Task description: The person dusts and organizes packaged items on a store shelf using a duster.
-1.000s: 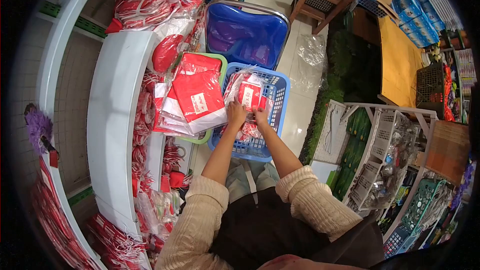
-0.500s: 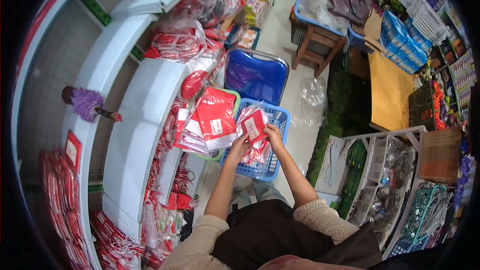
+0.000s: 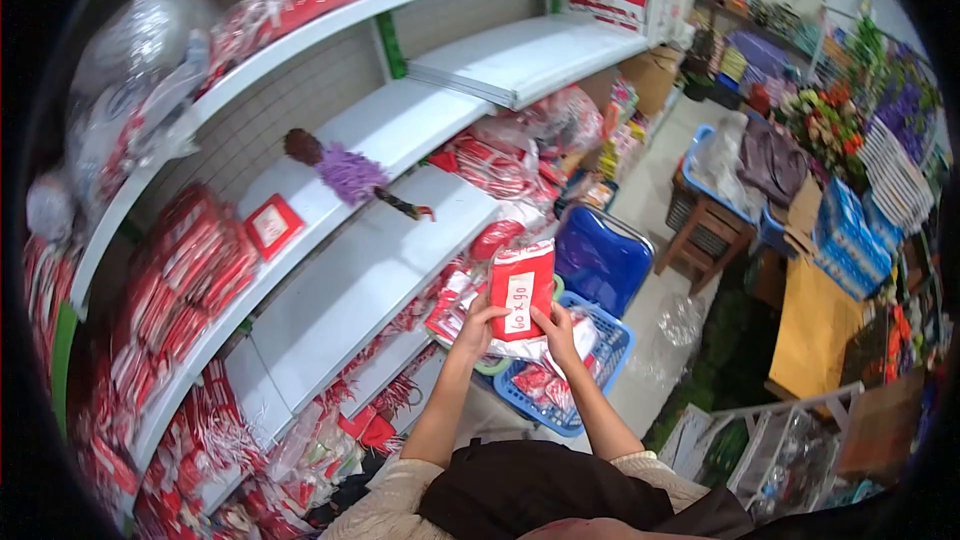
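Between my hands is a flat red packet (image 3: pixel 537 275) in clear plastic, its white label reading "60 x 90". My left hand (image 3: pixel 474 328) grips its left edge, and my right hand (image 3: pixel 561 337) grips its lower right, thumb on the front. Below it stands a blue plastic basket (image 3: pixel 618 365) with red and white packets (image 3: pixel 545 387) inside. A green basket rim (image 3: pixel 491 366) partly shows behind my forearm, and more red and white packets lie left of my hands.
White shelves (image 3: pixel 360 250) run along the left, bearing stacked red packets (image 3: pixel 185 265) and a purple feather duster (image 3: pixel 352 176). A blue chair (image 3: pixel 602 258) stands beyond the basket. On the right are a wooden stool (image 3: pixel 704 245) and a yellow board (image 3: pixel 812 325).
The smaller red packet over the blue basket is no longer in my hands. They now hold the larger packet, raised higher. My view has swung toward the shelves.
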Demonstrator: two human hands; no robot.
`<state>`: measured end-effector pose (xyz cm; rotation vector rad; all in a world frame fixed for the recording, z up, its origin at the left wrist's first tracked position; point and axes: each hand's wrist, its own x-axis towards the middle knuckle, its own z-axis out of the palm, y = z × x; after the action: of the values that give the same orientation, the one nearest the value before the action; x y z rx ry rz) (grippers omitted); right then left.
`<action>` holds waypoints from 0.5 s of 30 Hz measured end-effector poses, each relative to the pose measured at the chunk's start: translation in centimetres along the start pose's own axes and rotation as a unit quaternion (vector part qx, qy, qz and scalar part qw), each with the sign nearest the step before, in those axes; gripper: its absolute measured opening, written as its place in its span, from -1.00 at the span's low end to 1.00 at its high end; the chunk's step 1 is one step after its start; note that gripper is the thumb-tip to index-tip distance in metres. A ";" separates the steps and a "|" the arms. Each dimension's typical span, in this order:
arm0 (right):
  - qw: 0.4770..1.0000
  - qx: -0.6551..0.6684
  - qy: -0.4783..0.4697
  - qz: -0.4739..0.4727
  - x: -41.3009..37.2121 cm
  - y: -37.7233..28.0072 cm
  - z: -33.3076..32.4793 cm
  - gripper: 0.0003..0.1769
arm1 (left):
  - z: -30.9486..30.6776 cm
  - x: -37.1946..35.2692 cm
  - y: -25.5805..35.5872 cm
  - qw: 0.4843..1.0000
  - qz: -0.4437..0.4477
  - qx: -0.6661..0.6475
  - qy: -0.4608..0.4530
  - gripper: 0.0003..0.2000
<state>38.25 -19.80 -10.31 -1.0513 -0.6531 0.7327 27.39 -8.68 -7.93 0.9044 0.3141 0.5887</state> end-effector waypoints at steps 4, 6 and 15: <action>0.994 -0.064 -0.034 -0.077 1.4 -1.3 5.6 -0.74 | -1.5 -2.7 5.0 0.997 0.032 -0.061 -0.016 -0.43; 0.980 -0.147 -0.055 -0.119 1.5 -3.5 8.8 -0.80 | -2.2 -4.4 7.2 0.995 0.070 -0.068 -0.027 -0.41; 0.920 -0.262 -0.181 -0.228 4.2 -6.3 20.4 -0.81 | -6.5 -8.7 14.4 0.946 0.205 -0.245 0.047 -0.58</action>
<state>26.33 -7.77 3.38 -1.1906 -1.4181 0.3399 12.31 -2.85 -0.01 0.4564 0.0507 1.0447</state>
